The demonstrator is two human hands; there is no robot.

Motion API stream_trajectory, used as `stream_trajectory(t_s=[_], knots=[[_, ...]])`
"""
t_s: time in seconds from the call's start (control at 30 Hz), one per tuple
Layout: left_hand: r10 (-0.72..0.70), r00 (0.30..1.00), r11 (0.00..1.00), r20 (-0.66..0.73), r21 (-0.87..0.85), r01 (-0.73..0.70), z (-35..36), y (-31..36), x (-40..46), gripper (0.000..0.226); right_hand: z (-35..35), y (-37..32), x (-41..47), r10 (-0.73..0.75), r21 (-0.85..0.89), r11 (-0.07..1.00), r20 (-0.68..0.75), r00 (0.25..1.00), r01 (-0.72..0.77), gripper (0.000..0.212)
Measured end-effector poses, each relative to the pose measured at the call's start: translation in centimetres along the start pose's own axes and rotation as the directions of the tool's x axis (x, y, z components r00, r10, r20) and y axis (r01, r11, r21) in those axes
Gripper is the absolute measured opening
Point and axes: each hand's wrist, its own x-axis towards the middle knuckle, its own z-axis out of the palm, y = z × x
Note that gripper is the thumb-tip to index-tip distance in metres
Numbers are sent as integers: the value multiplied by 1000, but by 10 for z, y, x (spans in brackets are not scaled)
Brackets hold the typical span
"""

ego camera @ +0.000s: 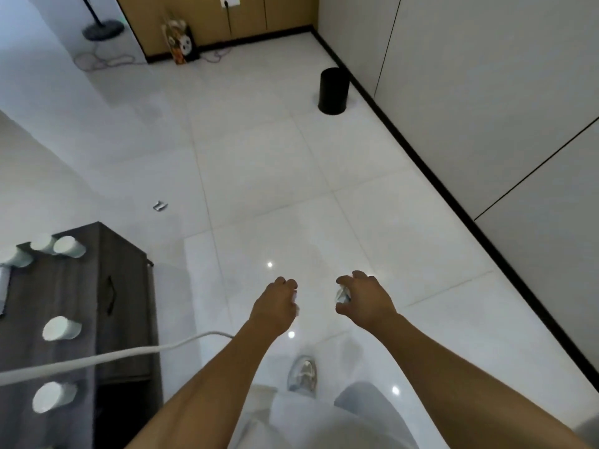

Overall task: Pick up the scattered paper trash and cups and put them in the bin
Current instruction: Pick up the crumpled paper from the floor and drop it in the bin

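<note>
Crumpled white paper (342,296) sits clenched in my right hand (364,299); my left hand (275,306) grips another scrap. Ahead and rightward, well apart, stands the black bin (334,87).

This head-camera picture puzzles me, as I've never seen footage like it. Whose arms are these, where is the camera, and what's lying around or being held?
The camera sits on a person's head, looking down, so the arms are their own. The right hand grips crumpled paper; the left hand is curled round something white, barely visible. Paper cups lie on the dark cabinet to the left. A small scrap lies on the floor, and the black bin stands by the far wall.
</note>
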Motion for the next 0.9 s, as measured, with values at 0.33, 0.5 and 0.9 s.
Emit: stream_trajectory(t_s=[0.33,0.5,0.9], knots=[[66,997,995,29,73,-68,-93,69,233,17,-114,34,198,29,-9,1000,3,1000,-29,55],[67,997,995,44,65,-70,-131,124,362,30,-183,69,317,13,-16,1000,1,1000,-13,57],[79,996,994,40,74,-82,-232,212,616,9,-347,107,558,2,-24,1000,-5,1000,-2,56]])
